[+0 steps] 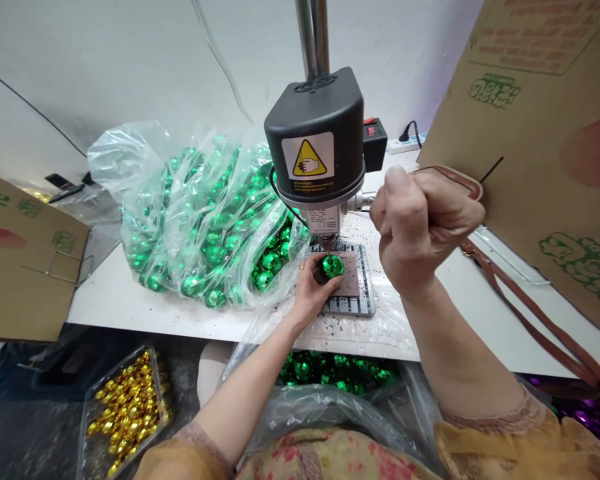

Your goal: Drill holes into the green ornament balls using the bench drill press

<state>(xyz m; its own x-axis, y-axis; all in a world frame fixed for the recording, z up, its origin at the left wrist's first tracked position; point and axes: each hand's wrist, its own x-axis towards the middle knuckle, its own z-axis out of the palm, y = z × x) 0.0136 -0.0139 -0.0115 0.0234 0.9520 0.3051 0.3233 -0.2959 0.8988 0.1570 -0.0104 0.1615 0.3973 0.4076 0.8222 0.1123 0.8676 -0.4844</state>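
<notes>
My left hand (314, 288) is closed round a green faceted ball (333, 266), steadying it on a pinkish-brown pad on the slotted metal base plate (364, 303). Directly above the ball is the chuck of a black bench drill press (316, 137); whether its bit touches the ball I cannot tell. My right hand (420, 223) is a fist at the press's right side, beside the silver lever hub (364, 201). It grips the feed lever, mostly hidden by the fingers. Dark shavings lie around the base plate.
A clear plastic bag (130, 157) full of green balls stands left of the press. More green balls (340, 372) lie in a bag at my lap. Cardboard boxes (530, 133) flank the table. A brown strap (530, 303) hangs at right; a tray of gold balls (125, 407) sits lower left.
</notes>
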